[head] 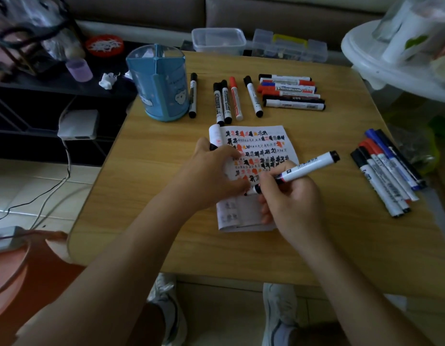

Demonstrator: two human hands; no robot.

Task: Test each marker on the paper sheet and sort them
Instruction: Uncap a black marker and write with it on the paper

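The light wooden table [316, 245] carries a white paper sheet covered in black and red test marks [278, 146] at its centre. The left hand [211, 176] lies on the sheet's nine o'clock edge, fingers curled around a small black cap [213, 146]. The right hand [293, 198], at five o'clock, grips a white marker with black ends [306, 167] in narrowed fingers [268, 177], its tip touching the paper beside the left fingertips.

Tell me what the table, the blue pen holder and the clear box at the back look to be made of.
Table: wood-look top, probably laminate; printed grain, dull sheen.
Pen holder: translucent blue plastic; light shows through its walls.
Clear box: see-through plastic, slightly cloudy, rounded moulded rim.
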